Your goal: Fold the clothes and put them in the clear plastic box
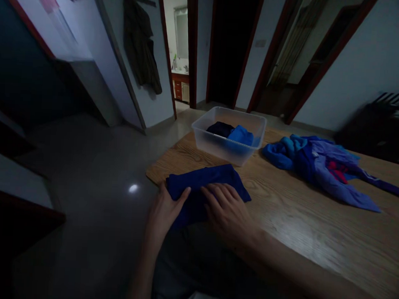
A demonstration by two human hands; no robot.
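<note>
A dark blue folded garment (214, 175) lies at the near left corner of the wooden table, its near part hanging toward my lap. My left hand (169, 206) grips its left edge, thumb on top and the other fingers hidden beneath the cloth. Resting on the right half of the same garment is my right hand (225, 204), palm down with fingers stretched over the fabric. Just beyond stands a clear plastic bin (216, 146) holding a black cloth (220, 128) and a bright blue cloth (241, 134).
A loose pile of blue, purple and red clothes (319, 162) spreads over the right side of the wooden table (283, 201). The table's left edge drops to the tiled floor (99, 198). A jacket (141, 44) hangs on the wall, and doorways open behind.
</note>
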